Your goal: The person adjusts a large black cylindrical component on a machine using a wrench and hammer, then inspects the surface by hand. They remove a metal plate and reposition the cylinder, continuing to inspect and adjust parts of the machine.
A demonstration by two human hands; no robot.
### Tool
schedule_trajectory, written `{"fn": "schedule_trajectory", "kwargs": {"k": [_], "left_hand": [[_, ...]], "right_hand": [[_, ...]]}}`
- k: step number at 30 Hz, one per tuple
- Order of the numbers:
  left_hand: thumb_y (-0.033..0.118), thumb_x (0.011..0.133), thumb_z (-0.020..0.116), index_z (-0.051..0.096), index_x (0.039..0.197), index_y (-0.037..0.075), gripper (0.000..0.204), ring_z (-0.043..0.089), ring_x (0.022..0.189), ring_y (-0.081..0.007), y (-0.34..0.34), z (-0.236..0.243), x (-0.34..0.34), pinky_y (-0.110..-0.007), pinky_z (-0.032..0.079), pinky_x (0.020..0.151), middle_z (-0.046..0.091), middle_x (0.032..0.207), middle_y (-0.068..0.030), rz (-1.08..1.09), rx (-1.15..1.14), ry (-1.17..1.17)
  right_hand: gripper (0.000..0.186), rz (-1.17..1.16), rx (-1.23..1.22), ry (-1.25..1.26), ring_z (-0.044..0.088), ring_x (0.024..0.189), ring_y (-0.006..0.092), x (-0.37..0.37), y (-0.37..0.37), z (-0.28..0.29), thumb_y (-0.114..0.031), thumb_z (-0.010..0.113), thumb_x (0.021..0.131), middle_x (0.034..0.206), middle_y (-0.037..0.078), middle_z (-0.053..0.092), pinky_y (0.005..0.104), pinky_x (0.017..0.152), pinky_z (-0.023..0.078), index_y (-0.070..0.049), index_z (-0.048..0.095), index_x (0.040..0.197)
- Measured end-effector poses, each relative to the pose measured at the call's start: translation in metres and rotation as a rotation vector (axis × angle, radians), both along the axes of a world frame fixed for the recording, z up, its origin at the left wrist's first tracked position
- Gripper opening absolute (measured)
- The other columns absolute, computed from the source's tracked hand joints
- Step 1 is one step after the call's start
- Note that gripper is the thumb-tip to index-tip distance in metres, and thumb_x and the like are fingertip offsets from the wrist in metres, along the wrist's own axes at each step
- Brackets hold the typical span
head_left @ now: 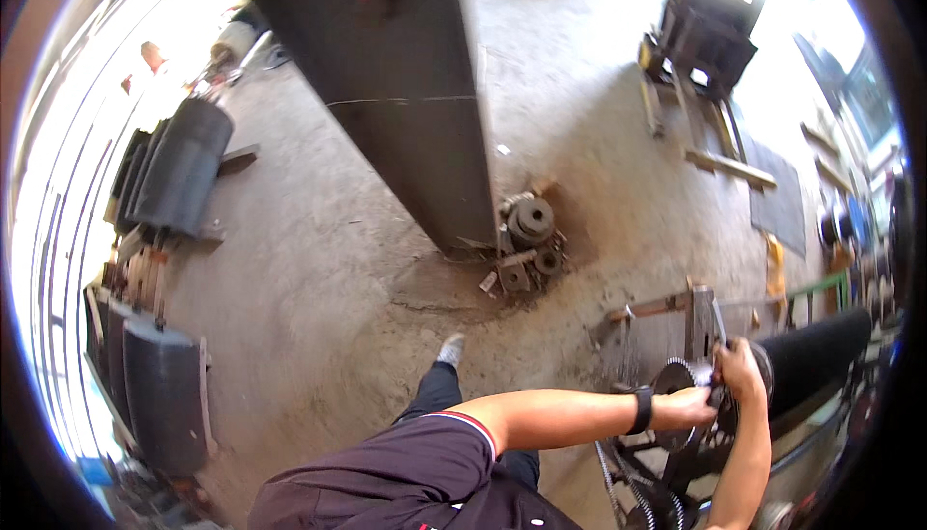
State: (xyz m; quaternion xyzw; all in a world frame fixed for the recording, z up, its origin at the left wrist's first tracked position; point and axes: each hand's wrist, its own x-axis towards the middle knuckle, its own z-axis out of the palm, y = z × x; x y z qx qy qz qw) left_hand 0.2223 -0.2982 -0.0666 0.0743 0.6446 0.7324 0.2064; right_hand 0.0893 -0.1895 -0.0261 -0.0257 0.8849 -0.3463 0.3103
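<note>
At the lower right both my hands are at a machine with a toothed sprocket (673,376) and a long black roller (821,351). My left hand (688,407), with a black band on its wrist, is closed beside the sprocket, at the roller's near end. What its fingers hold is hidden. Just beyond it, my right hand (742,371) grips a slim metal bar-like tool (718,321), which sticks up past the fingers. Its exact kind is too small to tell. Metal chains (610,477) hang below the sprocket.
A wide dark steel column (415,115) rises ahead, with a pile of metal wheels and blocks (531,226) at its foot. Large black rollers (183,168) and a black drum (159,390) stand on the left. A dark metal frame (710,33) stands far right on the concrete floor (319,240).
</note>
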Motion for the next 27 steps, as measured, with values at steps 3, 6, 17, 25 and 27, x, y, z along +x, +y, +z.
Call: {"fn": "schedule_trajectory", "kwargs": {"k": [3,6,17,25,27], "left_hand": [[0.043,0.102,0.060,0.057,0.103,-0.005,0.048,0.058,0.081,-0.0196,-0.092,-0.008,0.055,-0.041,0.050,0.073,0.064,0.088,-0.0116,0.008,0.023,-0.075],[0.035,0.100,0.062,0.059,0.105,-0.004,0.040,0.062,0.080,-0.0201,-0.201,-0.046,0.126,-0.039,0.051,0.070,0.067,0.089,-0.0119,0.326,0.032,-0.255],[0.019,0.096,0.063,0.062,0.114,-0.004,0.029,0.071,0.075,-0.0244,-0.388,-0.193,0.424,-0.037,0.056,0.067,0.073,0.093,-0.0148,1.308,0.069,-0.965],[0.021,0.104,0.062,0.062,0.118,-0.003,0.028,0.072,0.092,-0.0249,-0.424,-0.126,0.310,-0.036,0.057,0.080,0.073,0.109,-0.0162,1.093,0.218,-0.652],[0.020,0.104,0.061,0.062,0.118,-0.003,0.026,0.072,0.092,-0.0239,-0.431,-0.122,0.302,-0.035,0.057,0.079,0.073,0.108,-0.0151,1.071,0.172,-0.584]], "right_hand": [[0.020,0.261,0.059,-0.168,0.054,0.053,0.0149,-0.001,-0.029,0.027,-0.013,0.066,0.099,0.067,0.004,0.058,0.0326,0.050,0.045,0.003,0.065,0.089],[0.020,0.267,0.182,-0.129,0.055,0.051,0.0149,-0.028,-0.027,0.013,-0.014,0.070,0.096,0.064,0.004,0.062,0.0320,0.050,0.044,0.004,0.069,0.088],[0.015,0.653,0.141,0.483,0.043,0.064,0.0104,0.035,-0.182,0.197,-0.003,0.075,0.085,0.063,0.006,0.046,0.0329,0.057,0.039,0.006,0.067,0.094],[0.031,1.473,-0.515,0.743,0.068,0.071,0.0396,0.137,-0.500,0.281,-0.023,0.063,0.102,0.078,0.022,0.067,0.0502,0.066,0.053,-0.001,0.061,0.124],[0.031,1.482,-0.339,0.805,0.069,0.080,0.0422,0.149,-0.545,0.305,-0.025,0.059,0.105,0.080,0.024,0.068,0.0518,0.076,0.053,0.001,0.062,0.121]]}}
